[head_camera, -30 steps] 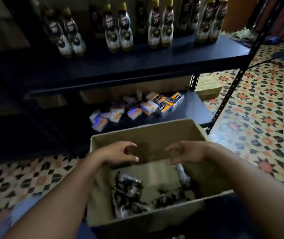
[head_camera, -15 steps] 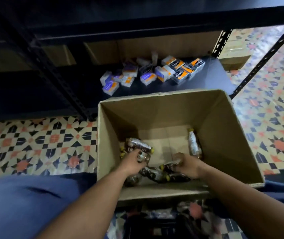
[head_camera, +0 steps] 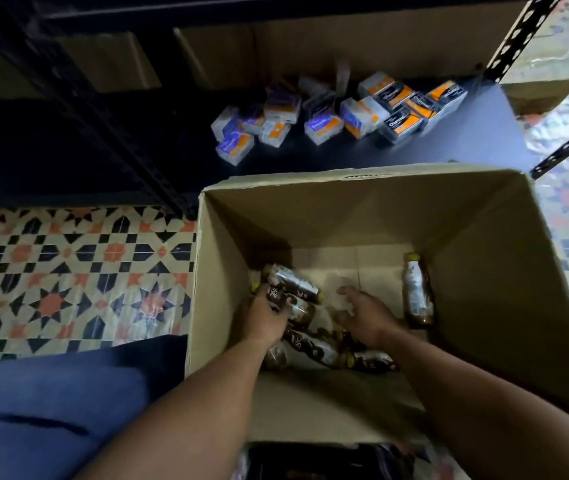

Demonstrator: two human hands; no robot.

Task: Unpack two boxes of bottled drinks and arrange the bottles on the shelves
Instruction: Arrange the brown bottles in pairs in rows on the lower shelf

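An open cardboard box [head_camera: 484,237] stands on the patterned floor in front of me. Several brown drink bottles with yellow caps lie loose on its bottom. My left hand [head_camera: 264,320] is deep in the box and grips a bottle [head_camera: 278,294] in the left cluster, with another bottle [head_camera: 293,280] lying just above it. My right hand [head_camera: 366,315] hovers over the middle of the pile with fingers spread and holds nothing. One bottle [head_camera: 416,294] lies apart near the right wall. More bottles [head_camera: 321,351] lie under my wrists.
A low black shelf [head_camera: 466,140] behind the box carries several small purple and orange cartons [head_camera: 328,116]. Black perforated uprights [head_camera: 515,39] frame the rack. Brown boxes [head_camera: 539,81] sit behind it. My blue-clothed leg [head_camera: 51,410] fills the lower left.
My view tilted down from the upper shelf of bottles to the box. Both hands dropped inside; the left closed round a bottle, and the right lifted off the pile and spread its fingers.
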